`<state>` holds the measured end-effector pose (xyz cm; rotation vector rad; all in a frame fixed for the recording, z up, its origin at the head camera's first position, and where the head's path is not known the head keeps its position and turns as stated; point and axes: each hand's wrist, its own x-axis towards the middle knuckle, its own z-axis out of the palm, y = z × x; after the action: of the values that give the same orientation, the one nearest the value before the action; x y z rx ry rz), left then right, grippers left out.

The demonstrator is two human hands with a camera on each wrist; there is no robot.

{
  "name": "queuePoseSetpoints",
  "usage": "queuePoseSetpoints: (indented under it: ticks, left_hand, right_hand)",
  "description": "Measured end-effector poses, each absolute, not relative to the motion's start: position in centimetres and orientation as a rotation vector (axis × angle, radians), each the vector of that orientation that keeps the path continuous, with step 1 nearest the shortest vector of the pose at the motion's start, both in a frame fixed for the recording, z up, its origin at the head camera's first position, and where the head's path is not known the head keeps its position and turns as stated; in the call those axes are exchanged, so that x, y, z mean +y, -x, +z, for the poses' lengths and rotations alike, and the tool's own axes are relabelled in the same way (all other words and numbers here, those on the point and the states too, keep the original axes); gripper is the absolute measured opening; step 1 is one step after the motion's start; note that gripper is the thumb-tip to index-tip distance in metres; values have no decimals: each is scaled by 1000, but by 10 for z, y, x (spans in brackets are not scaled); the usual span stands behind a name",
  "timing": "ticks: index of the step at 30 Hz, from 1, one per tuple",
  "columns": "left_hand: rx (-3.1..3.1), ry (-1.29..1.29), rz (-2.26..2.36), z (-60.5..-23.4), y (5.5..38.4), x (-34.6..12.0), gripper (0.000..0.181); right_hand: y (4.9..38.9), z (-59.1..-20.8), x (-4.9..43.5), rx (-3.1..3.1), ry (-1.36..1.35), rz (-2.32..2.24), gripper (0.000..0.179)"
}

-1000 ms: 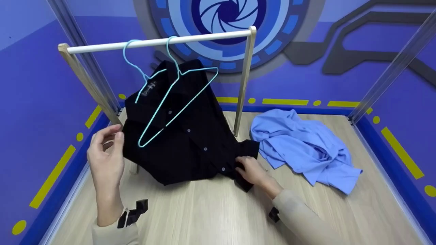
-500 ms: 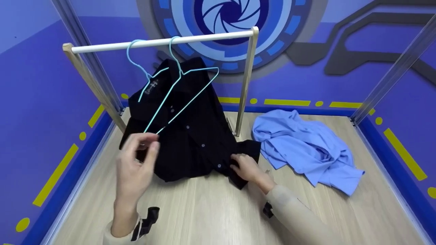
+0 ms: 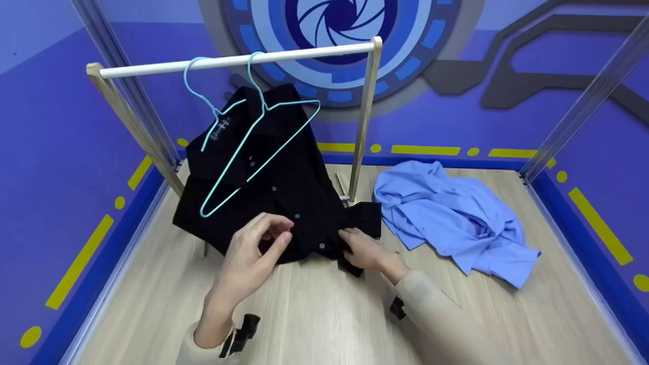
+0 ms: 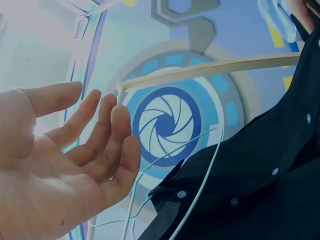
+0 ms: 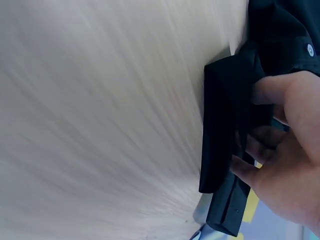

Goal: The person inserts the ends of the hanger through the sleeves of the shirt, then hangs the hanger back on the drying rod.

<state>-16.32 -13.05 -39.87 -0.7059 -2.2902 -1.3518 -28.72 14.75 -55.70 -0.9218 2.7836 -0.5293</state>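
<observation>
A black button-up shirt [image 3: 309, 177] hangs at a slant, with a light-blue hanger [image 3: 216, 111] partly inside its collar. In front of the shirt hangs a second light-blue hanger [image 3: 264, 105]. My right hand [image 3: 365, 249] pinches black cloth at the shirt's lower right, beside a cuff [image 3: 369, 215]; the right wrist view shows thumb and fingers bent onto the folded cloth [image 5: 225, 125]. My left hand [image 3: 253, 253], fingers loosely bent and holding nothing, is before the shirt's lower front. Its palm [image 4: 55, 185] is bare in the left wrist view.
Both hangers hook over the white rail [image 3: 314, 52] of a small wooden-legged rack. A crumpled blue shirt [image 3: 446, 213] lies on the wood-grain table [image 3: 314, 314] to the right. Blue patterned walls [image 3: 431, 121] enclose the back and sides.
My left hand has moved right, from the shirt's left edge across to its lower middle, passing in front of the hanger. My right hand keeps hold of the cloth, shifted slightly left.
</observation>
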Motion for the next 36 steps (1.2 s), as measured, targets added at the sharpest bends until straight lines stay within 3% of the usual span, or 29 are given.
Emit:
queuePoseSetpoints:
  ticks: [10,21,36]
  left_hand:
    - [-2417,763,-1382,-409,165,-126,11]
    - [-2517,811,-1324,-420,166,-121,10]
    - [-2580,905,-1343,-431,169,-116,10]
  right_hand:
    - [291,-548,164,2905,928,-786,65]
    - [305,-534,214,3128,706,-954,44]
    - [314,-544,291,3090,75,-624,72]
